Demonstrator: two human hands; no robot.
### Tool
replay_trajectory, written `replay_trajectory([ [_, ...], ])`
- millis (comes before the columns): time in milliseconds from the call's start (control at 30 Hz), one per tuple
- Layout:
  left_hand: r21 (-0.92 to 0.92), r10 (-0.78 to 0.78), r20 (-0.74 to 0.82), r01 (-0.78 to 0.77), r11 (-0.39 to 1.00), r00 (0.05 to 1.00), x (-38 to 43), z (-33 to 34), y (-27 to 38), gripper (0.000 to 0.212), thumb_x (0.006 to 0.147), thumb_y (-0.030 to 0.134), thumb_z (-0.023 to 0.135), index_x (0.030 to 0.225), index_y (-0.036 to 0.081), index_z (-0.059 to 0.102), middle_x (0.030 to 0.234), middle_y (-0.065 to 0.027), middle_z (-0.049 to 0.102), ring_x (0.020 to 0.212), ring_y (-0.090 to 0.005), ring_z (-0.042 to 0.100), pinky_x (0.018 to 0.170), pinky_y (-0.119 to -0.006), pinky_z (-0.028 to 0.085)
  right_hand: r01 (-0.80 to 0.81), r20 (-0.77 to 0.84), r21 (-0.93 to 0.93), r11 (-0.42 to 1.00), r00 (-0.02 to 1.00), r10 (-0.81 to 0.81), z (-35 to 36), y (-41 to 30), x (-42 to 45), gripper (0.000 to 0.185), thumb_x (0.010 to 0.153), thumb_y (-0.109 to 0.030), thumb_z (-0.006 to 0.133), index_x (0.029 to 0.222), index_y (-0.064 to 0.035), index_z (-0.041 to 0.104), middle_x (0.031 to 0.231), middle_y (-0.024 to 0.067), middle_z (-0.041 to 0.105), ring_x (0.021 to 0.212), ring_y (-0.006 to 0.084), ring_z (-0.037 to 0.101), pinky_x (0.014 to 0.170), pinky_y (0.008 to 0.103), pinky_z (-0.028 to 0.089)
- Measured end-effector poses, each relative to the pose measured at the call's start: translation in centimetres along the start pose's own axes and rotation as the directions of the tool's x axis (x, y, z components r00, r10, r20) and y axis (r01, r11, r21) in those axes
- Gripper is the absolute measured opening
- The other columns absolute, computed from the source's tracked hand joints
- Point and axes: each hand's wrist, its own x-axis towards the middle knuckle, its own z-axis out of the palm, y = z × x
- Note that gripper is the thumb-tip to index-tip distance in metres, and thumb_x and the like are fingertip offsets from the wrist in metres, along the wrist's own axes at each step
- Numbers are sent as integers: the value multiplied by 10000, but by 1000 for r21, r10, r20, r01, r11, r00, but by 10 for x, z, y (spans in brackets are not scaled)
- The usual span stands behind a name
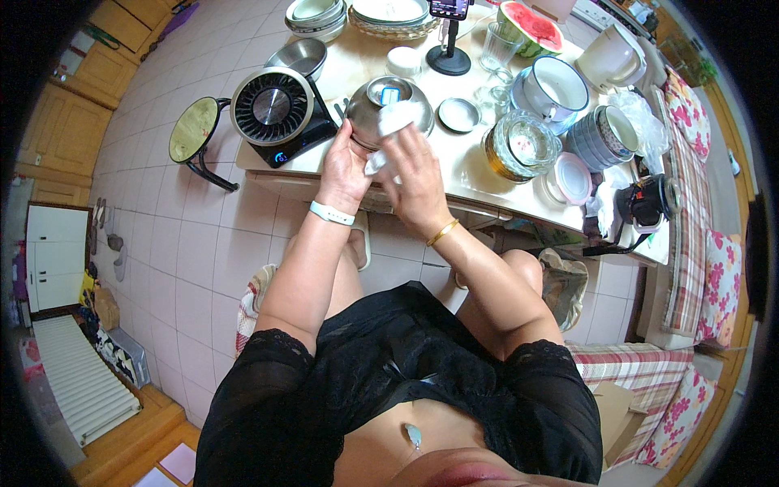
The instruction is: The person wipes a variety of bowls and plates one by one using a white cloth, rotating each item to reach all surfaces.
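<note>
A stainless steel bowl (364, 112) is turned bottom-up at the near edge of the table, with a blue-edged label on its base. My left hand (347, 165) grips the near left side of its rim. A crumpled white tissue or cloth (398, 117) lies against the bowl's right side under the fingers of my right hand (419, 176). Part of the white material also shows between my two hands. My right hand hides the near right side of the bowl.
Left of the bowl stands a black desk fan (272, 108). Behind it are a steel basin (298, 56) and a phone stand (449, 59). To the right are a small metal lid (459, 115), stacked glass bowls (527, 143), an enamel pot (557, 91), stacked bowls (599, 140) and cut watermelon (530, 30).
</note>
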Motion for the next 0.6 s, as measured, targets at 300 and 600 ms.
replay_trajectory([
  [300, -174, 10, 160, 18, 985, 987, -7, 8, -3, 275, 1058, 201, 490, 1264, 46, 584, 1307, -68, 640, 1225, -182, 589, 1096, -362, 449, -340, -151, 623, 704, 832, 534, -13, 54, 22, 403, 1052, -179, 409, 1393, 6, 517, 1364, 178, 583, 1246, 294, 556, 1052, 367, 412],
  [600, -215, 111, 142, -79, 973, 984, 3, 5, 11, 301, 1064, 214, 470, 1279, 33, 579, 1327, -89, 631, 1253, -207, 576, 1126, -401, 434, -270, -141, 137, 953, 947, 288, 3, 19, -3, 672, 908, -45, 601, 1526, -30, 338, 1481, 289, 425, 1407, 426, 388, 1138, 473, 329],
])
